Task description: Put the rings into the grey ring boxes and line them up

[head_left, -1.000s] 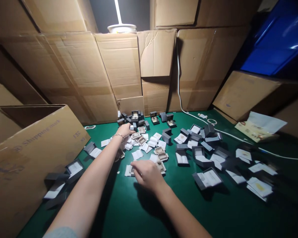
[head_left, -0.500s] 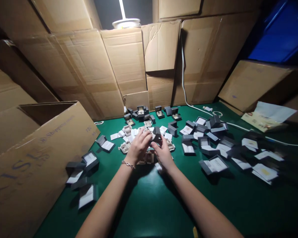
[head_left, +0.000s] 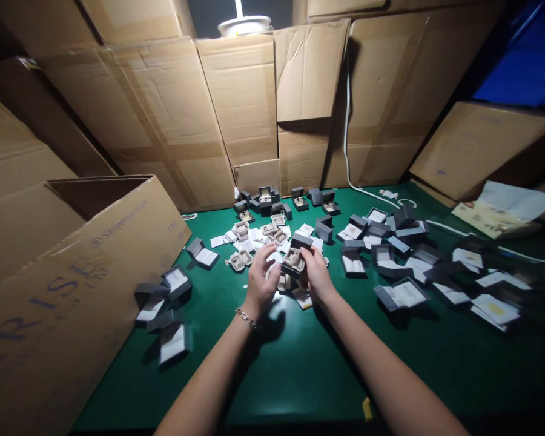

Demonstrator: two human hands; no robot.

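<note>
My right hand grips a dark grey hinged jewelry box from its right side. The lid of the box stands up, and a beige insert shows inside. To the left of it is my left hand, fingers curved and apart, with nothing visible in its grasp. A bracelet circles my left wrist. Around and behind both hands lie loose beige inserts and white paper pieces on the green tabletop.
Several open grey boxes with white inside crowd the right; others lie at left beside a large open carton. More small boxes stand at the back before stacked cartons. A white cable runs down onto the table.
My left hand has come off the box, moving left and down. The box is now held by my right hand, its inside turned toward me. The camera view has shifted slightly.
</note>
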